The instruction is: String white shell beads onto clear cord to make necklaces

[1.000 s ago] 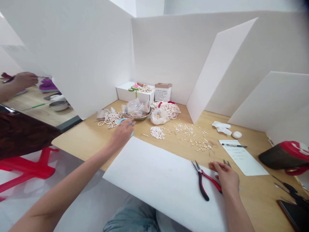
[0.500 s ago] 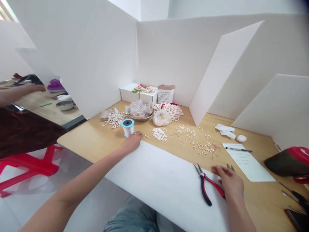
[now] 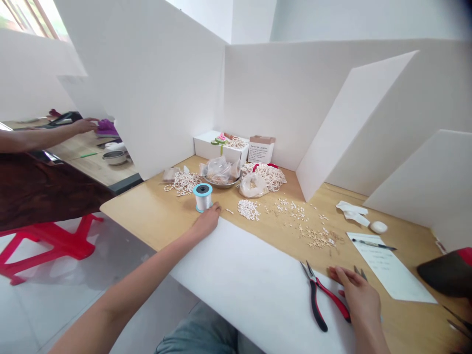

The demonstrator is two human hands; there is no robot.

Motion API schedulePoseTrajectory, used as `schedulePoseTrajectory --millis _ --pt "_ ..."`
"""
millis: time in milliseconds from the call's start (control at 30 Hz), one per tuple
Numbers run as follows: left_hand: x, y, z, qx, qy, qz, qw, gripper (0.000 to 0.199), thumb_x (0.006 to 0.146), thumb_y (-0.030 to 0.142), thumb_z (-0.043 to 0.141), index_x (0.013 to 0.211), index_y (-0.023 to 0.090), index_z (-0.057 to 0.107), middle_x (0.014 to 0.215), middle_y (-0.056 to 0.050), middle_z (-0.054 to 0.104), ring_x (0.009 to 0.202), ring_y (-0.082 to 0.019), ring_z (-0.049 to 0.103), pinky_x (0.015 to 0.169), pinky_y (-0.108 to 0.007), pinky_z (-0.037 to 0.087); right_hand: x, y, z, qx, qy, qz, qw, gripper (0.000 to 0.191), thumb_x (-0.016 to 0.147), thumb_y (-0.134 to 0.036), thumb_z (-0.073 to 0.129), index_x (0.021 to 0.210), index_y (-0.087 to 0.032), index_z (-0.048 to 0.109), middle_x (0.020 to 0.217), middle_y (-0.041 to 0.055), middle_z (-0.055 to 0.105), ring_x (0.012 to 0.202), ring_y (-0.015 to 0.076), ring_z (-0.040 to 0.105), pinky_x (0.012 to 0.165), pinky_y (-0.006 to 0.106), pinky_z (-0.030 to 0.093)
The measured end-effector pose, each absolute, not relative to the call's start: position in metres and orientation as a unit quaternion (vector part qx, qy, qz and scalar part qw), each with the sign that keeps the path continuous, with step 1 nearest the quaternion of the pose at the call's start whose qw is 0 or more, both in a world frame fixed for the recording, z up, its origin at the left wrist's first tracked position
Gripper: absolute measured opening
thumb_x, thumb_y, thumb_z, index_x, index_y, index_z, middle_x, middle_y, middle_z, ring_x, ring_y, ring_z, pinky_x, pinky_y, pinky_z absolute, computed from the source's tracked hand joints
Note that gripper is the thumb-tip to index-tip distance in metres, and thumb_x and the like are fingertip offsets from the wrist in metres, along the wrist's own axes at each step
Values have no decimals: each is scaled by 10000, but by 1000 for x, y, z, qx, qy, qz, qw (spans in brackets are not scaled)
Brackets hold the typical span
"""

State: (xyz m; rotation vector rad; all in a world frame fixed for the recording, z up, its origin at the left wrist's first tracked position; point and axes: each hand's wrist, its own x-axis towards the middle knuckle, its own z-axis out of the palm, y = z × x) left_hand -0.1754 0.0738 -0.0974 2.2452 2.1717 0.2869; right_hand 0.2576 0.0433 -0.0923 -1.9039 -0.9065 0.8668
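My left hand (image 3: pixel 207 222) is at the far left corner of a white sheet (image 3: pixel 243 275), its fingers closed on that corner. Just behind it stands a spool of clear line (image 3: pixel 203 200) with light blue rims. My right hand (image 3: pixel 359 292) rests at the sheet's right edge, thumb and fingers apart. Beside it, red-and-black pliers (image 3: pixel 316 290) lie on the sheet with their handles spread. The jaws of a second tool (image 3: pixel 360 273) stick out from behind my right hand, which hides most of it.
White beads (image 3: pixel 249 210) and star-shaped pieces (image 3: pixel 319 237) are scattered on the wooden table. Behind are a metal bowl with plastic bags (image 3: pixel 221 172), bead strings (image 3: pixel 271 177) and a white box (image 3: pixel 212 147). A notepaper (image 3: pixel 391 270) lies right. Another person's arm (image 3: pixel 47 137) is at far left.
The view has shifted, so everything sits a little further right and lower. Both my hands stay in place on the table. The other person's arm has reached towards the purple thing.
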Motion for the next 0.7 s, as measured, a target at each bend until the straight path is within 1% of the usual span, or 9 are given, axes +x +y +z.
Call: schedulePoseTrajectory --millis 67,167,333,467,600,667,700 --pt "-178 67 -100 721 687 93 0 451 803 -22 296 1156 148 520 1342 -154 457 1065 -227 581 909 -354 444 257 42 -90 -759 -353 349 420 361 594 -422 645 822 -143 663 875 138 737 978 306 650 423 214 492" --pt "-180 60 -100 731 675 96 0 462 805 -10 299 1184 142 514 1395 -160 408 1138 -247 546 947 -361 428 255 41 -88 -758 -347 352 425 388 592 -437 657 842 -140 664 890 140 735 999 304 642 446 216 508" --pt "-185 50 -94 737 668 102 9 478 800 -2 308 1208 142 513 1401 -156 416 1218 -271 488 964 -376 426 257 40 -91 -754 -355 353 425 401 593 -447 659 848 -137 662 922 139 731 996 297 645 455 212 513" --pt "-182 50 -87 746 656 110 19 510 791 -18 293 1246 92 497 1391 -183 431 1241 -278 465 993 -395 402 258 40 -95 -746 -363 352 433 397 588 -447 661 836 -137 663 925 138 729 989 298 647 448 209 506" --pt "-164 53 -76 769 626 124 40 507 801 -19 279 1250 52 504 1366 -192 464 1265 -260 437 1043 -394 352 255 37 -93 -741 -353 353 448 420 567 -447 675 842 -130 667 932 147 725 980 307 648 456 216 507" --pt "-145 47 -64 785 603 133 55 534 788 -28 288 1267 69 501 1372 -166 468 1275 -235 426 1063 -371 331 253 36 -91 -733 -354 354 460 425 564 -445 677 840 -122 670 956 157 719 973 312 649 453 220 502" --pt "-133 41 -54 792 589 143 70 551 780 -31 296 1276 95 501 1373 -142 475 1271 -220 431 1063 -358 335 252 35 -90 -729 -358 352 466 427 565 -447 678 838 -119 674 963 161 717 971 314 650 449 221 497"
